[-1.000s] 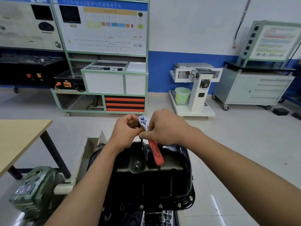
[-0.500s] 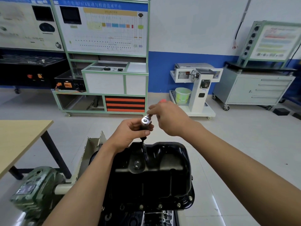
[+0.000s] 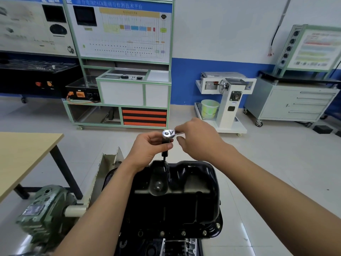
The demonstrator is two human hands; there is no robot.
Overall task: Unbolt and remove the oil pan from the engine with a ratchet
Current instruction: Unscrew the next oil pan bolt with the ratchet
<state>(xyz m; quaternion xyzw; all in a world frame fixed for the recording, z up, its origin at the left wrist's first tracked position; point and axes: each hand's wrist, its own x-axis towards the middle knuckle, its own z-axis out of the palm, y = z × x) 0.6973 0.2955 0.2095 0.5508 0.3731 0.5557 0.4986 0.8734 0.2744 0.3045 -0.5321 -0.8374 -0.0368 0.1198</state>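
The black oil pan (image 3: 184,196) sits on the upturned engine in front of me, with bolts (image 3: 183,233) along its near flange. A chrome ratchet (image 3: 168,134) stands above the pan's far edge on a dark extension that runs down behind the rim. My left hand (image 3: 149,150) grips the extension just under the ratchet head. My right hand (image 3: 197,137) holds the ratchet handle, which points right and is mostly hidden in the palm. The bolt under the extension is hidden.
A green gearbox of the engine stand (image 3: 44,209) is at lower left, beside a wooden table (image 3: 24,154). Training benches (image 3: 121,71), a white stand with a green bucket (image 3: 210,108) and a grey drawer cabinet (image 3: 295,100) line the far wall across open floor.
The ratchet handle has swung from pointing down toward me, round to the right and away. My right hand moved with it; my left hand stayed on the extension.
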